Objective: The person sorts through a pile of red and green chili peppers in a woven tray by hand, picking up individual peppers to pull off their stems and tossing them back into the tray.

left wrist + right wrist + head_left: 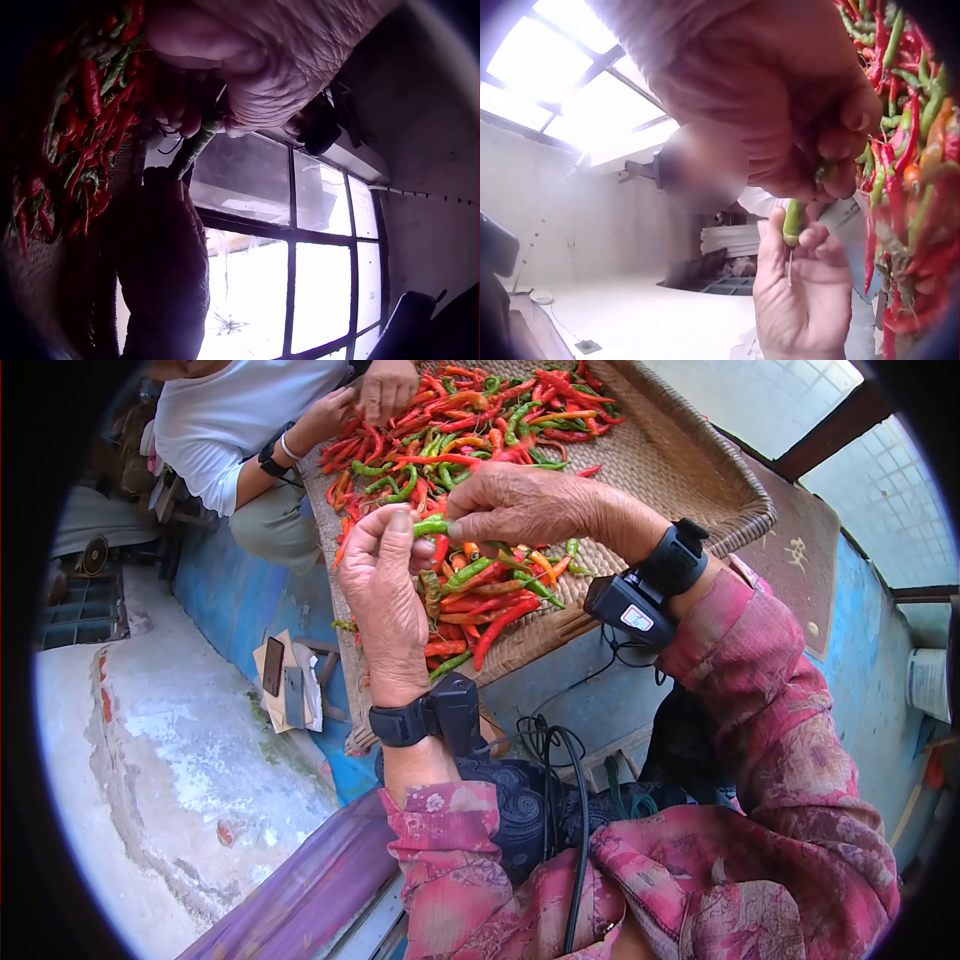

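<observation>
Both our left hand [387, 592] and right hand [540, 505] are pinching a green pepper [431, 527], and red peppers [438, 459] are lying at twelve o'clock.

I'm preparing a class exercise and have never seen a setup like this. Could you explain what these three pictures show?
There is no robot here: a person works with bare hands. The head picture comes from a camera worn on the head, looking forward and down. The other two come from cameras on the wrists; the black devices strapped there, on the left and right, show in the head view.

On a woven tray lies a spread of peppers, mostly red and green with some orange. One green pepper is held between the two hands, in the grip of the left hand and the right hand. Across the tray's far-left side, a second person in a white top also has hands near the peppers.
</observation>
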